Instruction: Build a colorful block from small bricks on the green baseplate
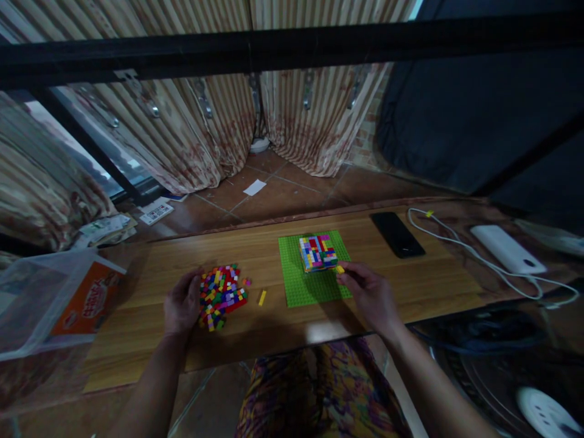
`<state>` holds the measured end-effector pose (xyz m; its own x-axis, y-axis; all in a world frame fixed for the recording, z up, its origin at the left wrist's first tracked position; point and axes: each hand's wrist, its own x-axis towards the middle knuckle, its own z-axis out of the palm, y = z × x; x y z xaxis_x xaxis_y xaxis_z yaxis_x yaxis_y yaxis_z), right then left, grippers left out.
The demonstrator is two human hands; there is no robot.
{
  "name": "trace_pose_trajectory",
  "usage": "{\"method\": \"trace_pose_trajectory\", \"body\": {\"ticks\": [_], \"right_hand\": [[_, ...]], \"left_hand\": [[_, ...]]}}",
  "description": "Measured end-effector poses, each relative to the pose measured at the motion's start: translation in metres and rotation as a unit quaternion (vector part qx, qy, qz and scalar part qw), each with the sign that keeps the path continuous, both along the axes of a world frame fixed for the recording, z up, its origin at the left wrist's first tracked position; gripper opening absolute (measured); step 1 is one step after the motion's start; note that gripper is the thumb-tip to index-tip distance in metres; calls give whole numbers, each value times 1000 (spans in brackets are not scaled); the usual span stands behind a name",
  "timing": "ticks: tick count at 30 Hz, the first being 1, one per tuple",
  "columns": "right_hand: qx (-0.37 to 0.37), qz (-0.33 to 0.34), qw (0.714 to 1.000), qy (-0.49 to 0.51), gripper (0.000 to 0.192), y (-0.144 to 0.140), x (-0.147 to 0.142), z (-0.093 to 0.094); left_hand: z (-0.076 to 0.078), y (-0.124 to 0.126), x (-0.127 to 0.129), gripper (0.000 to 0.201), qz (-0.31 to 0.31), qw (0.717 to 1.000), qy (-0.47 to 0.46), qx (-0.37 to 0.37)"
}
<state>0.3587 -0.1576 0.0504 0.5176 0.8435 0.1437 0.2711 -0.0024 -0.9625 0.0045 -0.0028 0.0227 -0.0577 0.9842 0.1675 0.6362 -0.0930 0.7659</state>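
Observation:
My right hand (371, 295) pinches a small yellow toy brick (340, 269) between thumb and fingertips, close to the near right corner of a block built from many coloured bricks (317, 252). That block stands on a green studded baseplate (298, 295). At the left, my left hand (181, 304) rests on the table against the edge of a loose pile of small coloured bricks (221, 292). Its fingers are loosely curved and partly apart, with nothing visible in them. Between pile and baseplate lies a single long yellow brick (262, 297).
On the wooden table (155, 261), a black phone (396, 234) lies right of the baseplate. Farther right are a white power bank (508, 249) and a white cable (493, 266). A clear plastic bin (41, 304) with an orange label stands at the left end.

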Motion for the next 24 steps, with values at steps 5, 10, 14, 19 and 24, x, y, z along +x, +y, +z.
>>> {"method": "trace_pose_trajectory", "body": {"ticks": [5, 10, 14, 19, 24], "right_hand": [[-4, 53, 979, -196, 19, 15, 6, 9], [-71, 121, 913, -383, 20, 36, 11, 21], [-115, 159, 867, -458, 23, 47, 14, 25], [-156, 190, 824, -510, 24, 54, 12, 32], [-162, 199, 814, -522, 19, 54, 14, 33]], "left_hand": [[-2, 1, -1, 38, 2, 1000, 5, -12], [-9, 3, -4, 38, 5, 1000, -7, 0], [-12, 3, -4, 37, -1, 1000, -16, 14], [-12, 2, -3, 35, -4, 1000, -16, 18], [-14, 2, -2, 33, 0, 999, -38, 21]]}}
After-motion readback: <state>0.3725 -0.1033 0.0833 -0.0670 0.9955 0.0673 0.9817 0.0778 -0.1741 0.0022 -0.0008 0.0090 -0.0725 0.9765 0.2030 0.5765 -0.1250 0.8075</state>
